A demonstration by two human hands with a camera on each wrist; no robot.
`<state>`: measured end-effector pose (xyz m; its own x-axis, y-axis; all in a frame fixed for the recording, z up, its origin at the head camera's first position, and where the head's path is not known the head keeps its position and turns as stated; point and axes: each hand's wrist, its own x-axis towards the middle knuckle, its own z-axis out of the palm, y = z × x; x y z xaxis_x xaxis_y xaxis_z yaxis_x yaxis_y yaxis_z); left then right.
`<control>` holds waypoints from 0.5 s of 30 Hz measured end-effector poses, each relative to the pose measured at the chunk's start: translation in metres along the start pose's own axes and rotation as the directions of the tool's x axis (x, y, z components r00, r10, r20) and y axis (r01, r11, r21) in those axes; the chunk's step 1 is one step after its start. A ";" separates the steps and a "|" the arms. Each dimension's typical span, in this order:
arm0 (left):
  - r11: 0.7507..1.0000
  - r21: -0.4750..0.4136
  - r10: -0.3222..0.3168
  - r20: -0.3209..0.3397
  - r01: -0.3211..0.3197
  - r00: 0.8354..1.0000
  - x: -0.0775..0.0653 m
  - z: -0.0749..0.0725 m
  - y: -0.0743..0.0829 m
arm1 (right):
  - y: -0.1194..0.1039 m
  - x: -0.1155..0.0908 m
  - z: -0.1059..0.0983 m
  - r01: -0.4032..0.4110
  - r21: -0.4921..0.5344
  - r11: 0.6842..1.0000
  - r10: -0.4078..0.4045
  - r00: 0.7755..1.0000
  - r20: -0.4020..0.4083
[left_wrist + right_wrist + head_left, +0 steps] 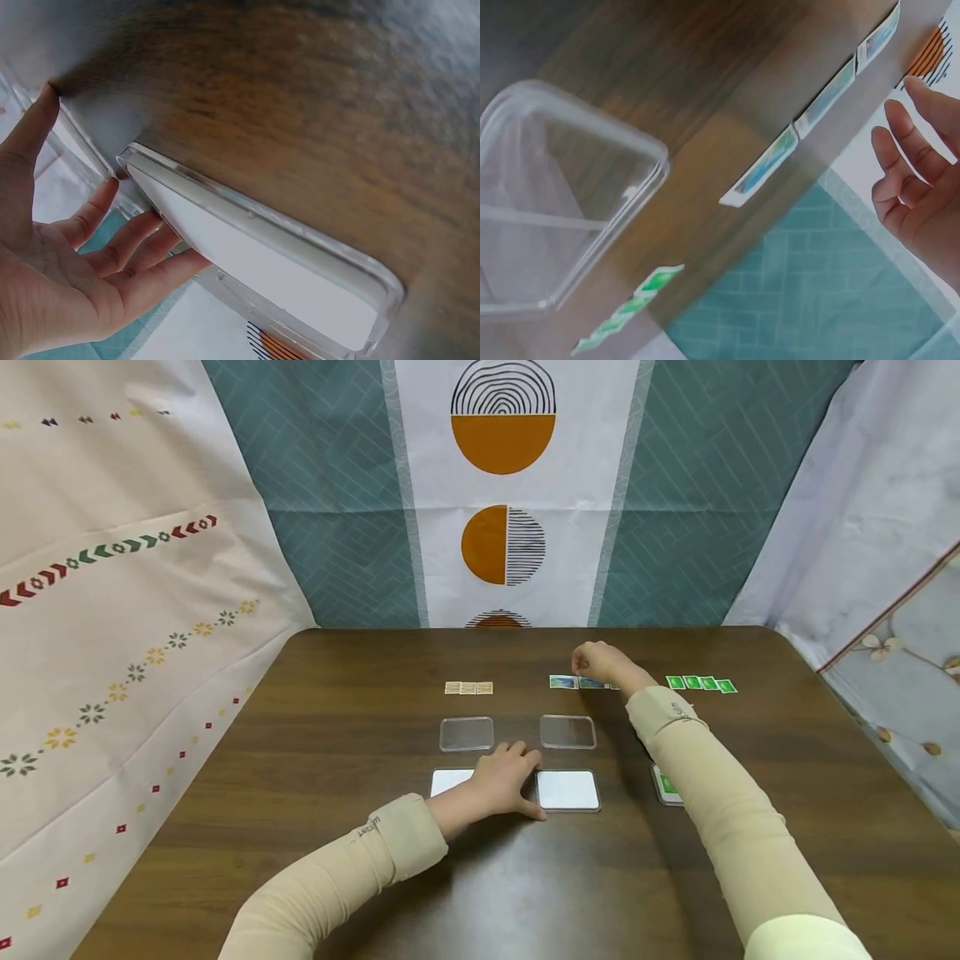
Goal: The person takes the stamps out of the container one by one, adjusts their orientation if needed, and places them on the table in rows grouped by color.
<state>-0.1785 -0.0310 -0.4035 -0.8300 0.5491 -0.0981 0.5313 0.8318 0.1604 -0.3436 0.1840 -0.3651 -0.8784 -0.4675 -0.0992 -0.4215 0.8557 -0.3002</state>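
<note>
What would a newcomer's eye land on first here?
Probably the bold orange half-circle with black arched lines above it, on the cloth behind the table. Next come the two hands: the right hand by the small blue cards at the far side, and the left hand spread nearer the viewer. The bright green cards stand out farther right.
</note>
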 end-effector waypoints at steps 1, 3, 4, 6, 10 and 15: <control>1.000 0.001 0.000 0.002 0.000 1.000 0.000 -0.001 0.000 | 0.000 -0.003 -0.001 0.010 -0.008 1.000 -0.010 1.000 -0.003; 1.000 0.002 0.002 0.004 -0.002 1.000 0.000 -0.002 0.000 | 0.000 -0.008 -0.005 0.038 -0.022 0.999 -0.038 0.999 -0.010; 1.000 0.000 0.004 0.006 -0.004 1.000 0.000 -0.003 0.000 | 0.000 -0.011 -0.006 0.050 -0.026 0.998 -0.050 0.999 -0.014; 1.000 -0.006 0.005 0.011 -0.005 1.000 0.000 -0.005 -0.001 | 0.000 -0.018 -0.010 0.077 -0.032 0.996 -0.078 0.997 -0.028; 1.000 -0.020 -0.006 0.026 0.006 1.000 -0.001 -0.007 -0.001 | 0.002 -0.033 -0.014 0.137 -0.041 0.990 -0.140 0.989 -0.057; 1.000 -0.006 -0.018 0.044 0.018 0.999 -0.002 -0.009 0.004 | 0.006 -0.060 -0.017 0.189 -0.034 0.981 -0.191 0.980 -0.055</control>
<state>-0.1764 -0.0298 -0.3936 -0.8310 0.5371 -0.1445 0.5150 0.8412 0.1648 -0.2976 0.2208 -0.3449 -0.7928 -0.6094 0.0122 -0.5875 0.7587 -0.2815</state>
